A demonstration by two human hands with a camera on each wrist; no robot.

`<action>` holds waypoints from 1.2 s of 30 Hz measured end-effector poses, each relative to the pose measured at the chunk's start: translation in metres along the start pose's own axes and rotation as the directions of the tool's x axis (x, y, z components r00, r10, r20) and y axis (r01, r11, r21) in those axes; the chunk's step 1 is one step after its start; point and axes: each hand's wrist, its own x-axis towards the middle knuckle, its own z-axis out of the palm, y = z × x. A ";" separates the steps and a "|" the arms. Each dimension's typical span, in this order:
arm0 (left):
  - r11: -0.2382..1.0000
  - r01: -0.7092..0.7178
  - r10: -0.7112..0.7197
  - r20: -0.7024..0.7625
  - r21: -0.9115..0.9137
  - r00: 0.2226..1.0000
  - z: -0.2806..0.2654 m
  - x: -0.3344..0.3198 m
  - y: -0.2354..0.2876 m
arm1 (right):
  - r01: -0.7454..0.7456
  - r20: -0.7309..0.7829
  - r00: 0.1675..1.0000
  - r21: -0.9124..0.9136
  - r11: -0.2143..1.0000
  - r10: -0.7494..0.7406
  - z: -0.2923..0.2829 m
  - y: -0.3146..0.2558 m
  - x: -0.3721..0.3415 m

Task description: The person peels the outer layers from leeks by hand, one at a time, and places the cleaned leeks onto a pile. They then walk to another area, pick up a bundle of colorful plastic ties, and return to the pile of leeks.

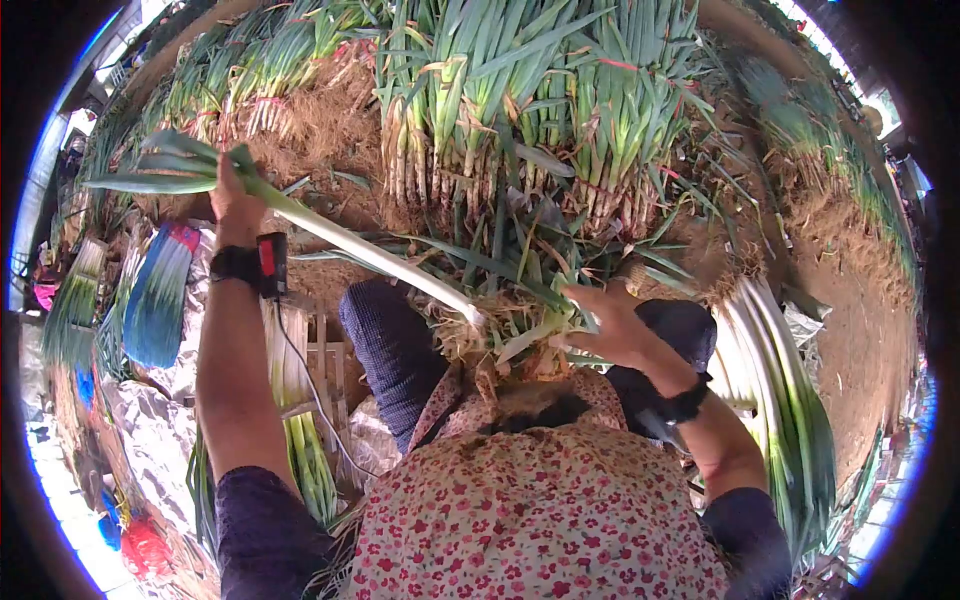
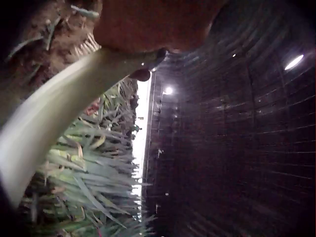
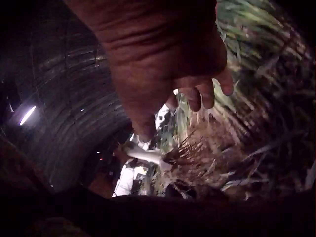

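My left hand [image 1: 237,205] grips a long green onion [image 1: 365,252] just below its leaves, out to the left. The bare white stalk slants down to the right, its root end over the pile of peelings [image 1: 465,345] between the knees. In the left wrist view, the fingers [image 2: 153,24] wrap the upper stalk [image 2: 54,108]. My right hand [image 1: 615,325] hovers by the right knee, beside torn leaves and peelings. From the right wrist, its fingers [image 3: 195,94] look loosely extended with nothing between them, and the white root end [image 3: 145,155] shows past the thumb.
Upright bundles of green onions [image 1: 450,110] stand in front on the soil. Peeled onions [image 1: 775,400] lie in a stack by the right knee. Tied bundles [image 1: 160,295] and crumpled sheeting [image 1: 150,430] are at the left. A floral apron [image 1: 530,510] covers the lap.
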 end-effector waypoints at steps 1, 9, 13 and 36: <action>0.999 0.001 -0.001 -0.005 -0.045 1.000 0.002 0.012 -0.011 | 0.066 -0.033 0.997 0.101 0.993 -0.063 0.008 -0.017 0.019; 0.921 0.269 -0.075 0.552 -0.280 0.830 0.088 -0.137 -0.053 | 0.007 0.172 0.975 0.611 0.792 -0.141 0.094 -0.038 0.069; 0.922 0.387 -0.331 0.522 0.002 0.786 0.095 -0.206 -0.130 | -0.234 0.313 0.949 0.615 0.753 0.039 0.080 -0.041 0.070; 0.309 -0.951 -0.169 0.983 -0.021 -0.076 0.259 -0.326 -0.194 | -0.593 -0.398 0.784 -0.705 0.388 0.476 -0.274 -0.036 -0.267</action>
